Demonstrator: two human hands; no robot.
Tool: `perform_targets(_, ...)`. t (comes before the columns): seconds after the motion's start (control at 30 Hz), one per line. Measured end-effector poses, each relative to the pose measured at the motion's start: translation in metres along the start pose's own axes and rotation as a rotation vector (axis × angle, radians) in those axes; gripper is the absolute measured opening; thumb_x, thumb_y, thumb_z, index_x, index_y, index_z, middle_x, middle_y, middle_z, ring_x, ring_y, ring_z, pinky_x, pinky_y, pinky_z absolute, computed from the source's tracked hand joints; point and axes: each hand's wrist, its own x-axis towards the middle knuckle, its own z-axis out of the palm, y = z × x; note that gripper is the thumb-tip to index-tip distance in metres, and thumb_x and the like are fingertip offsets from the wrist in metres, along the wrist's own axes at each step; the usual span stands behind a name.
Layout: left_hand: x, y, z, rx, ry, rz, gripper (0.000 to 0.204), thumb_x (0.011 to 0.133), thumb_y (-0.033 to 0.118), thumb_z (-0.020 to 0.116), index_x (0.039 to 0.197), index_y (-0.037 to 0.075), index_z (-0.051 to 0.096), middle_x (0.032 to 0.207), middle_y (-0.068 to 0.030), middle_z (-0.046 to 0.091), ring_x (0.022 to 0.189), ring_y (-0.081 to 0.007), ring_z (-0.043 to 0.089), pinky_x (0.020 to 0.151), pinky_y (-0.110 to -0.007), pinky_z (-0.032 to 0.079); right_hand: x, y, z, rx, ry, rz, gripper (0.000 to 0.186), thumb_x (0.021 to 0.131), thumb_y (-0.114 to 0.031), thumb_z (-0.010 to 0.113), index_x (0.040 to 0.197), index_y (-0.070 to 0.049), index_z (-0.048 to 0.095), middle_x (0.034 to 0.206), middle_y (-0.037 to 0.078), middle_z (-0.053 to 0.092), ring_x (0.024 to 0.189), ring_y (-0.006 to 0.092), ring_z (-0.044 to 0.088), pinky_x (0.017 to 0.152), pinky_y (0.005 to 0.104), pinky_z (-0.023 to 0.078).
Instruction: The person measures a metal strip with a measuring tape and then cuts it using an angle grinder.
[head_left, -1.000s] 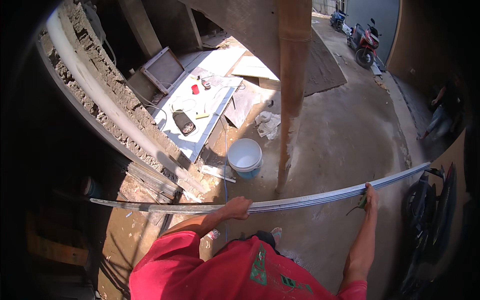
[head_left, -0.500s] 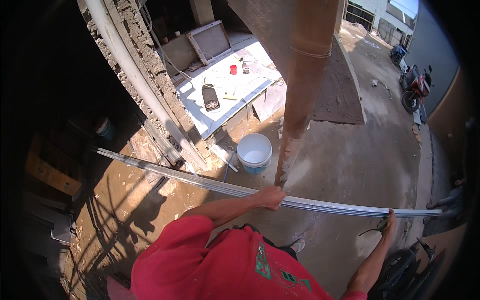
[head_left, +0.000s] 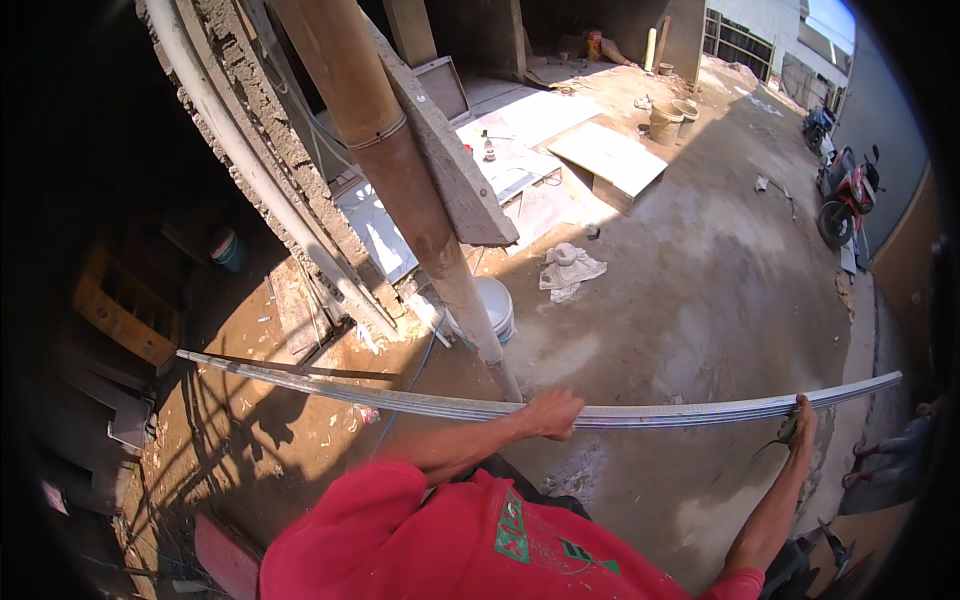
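A bundle of long, thin light-grey metal profiles [head_left: 680, 412] lies crosswise in front of me, spanning most of the view. My left hand [head_left: 553, 413] is closed around its middle. Further right, my right hand [head_left: 800, 422] grips the bundle near its right end. Against the right palm is a small green thing [head_left: 787, 431] with a thin dark strip; its kind is hard to make out. The bundle's left end reaches toward a yellow-orange wooden crate [head_left: 125, 310].
A brown round post [head_left: 425, 225] rises just beyond the bundle, a white bucket [head_left: 492, 300] partly behind it. Past it are a whitish board [head_left: 610, 158] and a crumpled cloth [head_left: 570, 270]. Motorbikes [head_left: 845, 200] stand along the right wall. Another person's legs [head_left: 885, 450] show at right.
My view has shifted, so the post now appears further left and the bucket sits partly behind it. The bundle's right end has swung up in the picture. Both hands keep their hold.
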Motion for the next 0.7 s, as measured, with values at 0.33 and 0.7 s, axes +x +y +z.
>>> perform_targets(0.33,0.0,0.047,0.008,-0.111,0.043,-0.182,0.019,0.064,0.008,0.064,0.078,-0.004,0.062,0.079,-0.0275,0.064,0.079,-0.0453,0.064,0.072,-0.052,0.051,0.047,-0.02,0.034,-0.046,-0.072,-0.066,0.043,0.082,-0.04,0.066,0.093,0.001,0.06,0.072,0.011,0.054,0.049,0.0246,0.052,0.039,0.0404,0.043)
perform_targets(0.7,-0.033,0.012,0.026,-0.136,0.041,-0.325,0.027,0.065,0.011,0.067,0.088,-0.003,0.064,0.083,-0.0284,0.064,0.084,-0.0462,0.064,0.074,-0.051,0.052,0.044,-0.043,0.145,-0.219,-0.223,-0.151,0.041,0.081,-0.037,0.064,0.088,0.003,0.059,0.068,0.011,0.051,0.048,0.0247,0.051,0.041,0.0423,0.044)
